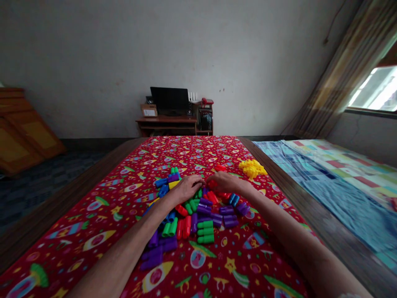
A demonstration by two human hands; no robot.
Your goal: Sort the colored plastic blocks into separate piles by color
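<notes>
A heap of plastic building blocks (201, 215) in purple, green, red and blue lies on the red rocket-print cloth (102, 215). My left hand (187, 187) rests knuckles-up on the far side of the heap, fingers curled down among the blocks. My right hand (228, 182) is beside it, fingers bent around a red block (212, 184) at its tips. The two hands almost touch. A separate small pile of yellow blocks (252, 168) sits to the far right of my right hand.
The cloth covers a dark wooden table (328, 231). A bed with a checked sheet (335, 182) lies to the right. A desk with a monitor (170, 101) stands at the far wall, a wooden cabinet (21, 132) at the left.
</notes>
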